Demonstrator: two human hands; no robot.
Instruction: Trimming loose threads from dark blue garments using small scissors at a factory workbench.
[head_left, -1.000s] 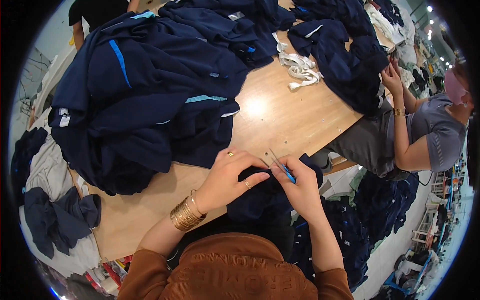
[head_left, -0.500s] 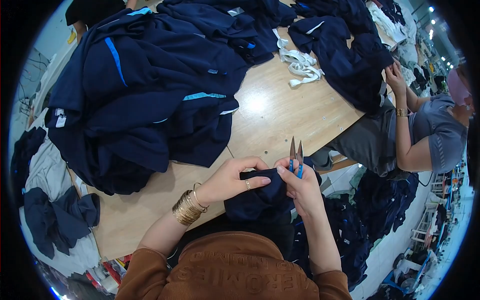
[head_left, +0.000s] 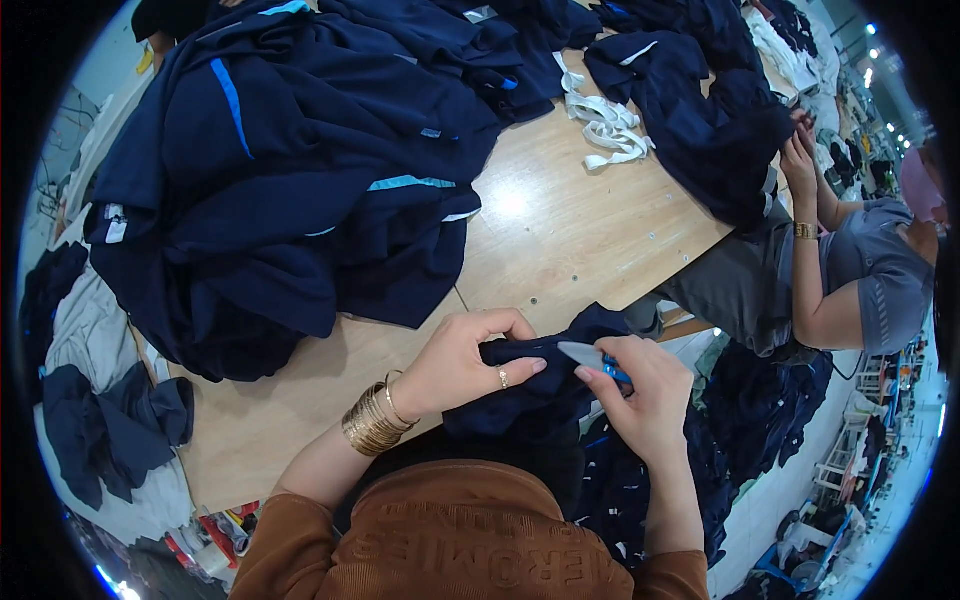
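A dark navy garment (head_left: 520, 402) hangs over the table's near edge in front of me. My left hand (head_left: 482, 362) pinches its upper edge between thumb and fingers. In my right hand (head_left: 642, 390) is a pair of small thread snips (head_left: 615, 370) with blue handles. The fingers wrap round the handles, and the pale blades point left to the garment's edge, close to my left fingertips. Whether the blade tips touch the cloth I cannot tell.
A big heap of navy garments (head_left: 280, 200) covers the table's left side. White strips of tape (head_left: 612, 130) lie on the wooden table (head_left: 560, 220). On the right, a co-worker (head_left: 850, 260) handles another navy garment (head_left: 690, 130). More navy pieces (head_left: 770, 400) are piled low at right.
The snips have turned from pointing up to pointing left at the garment's edge. My right hand has let go of the cloth and shifted right; my left hand still grips it.
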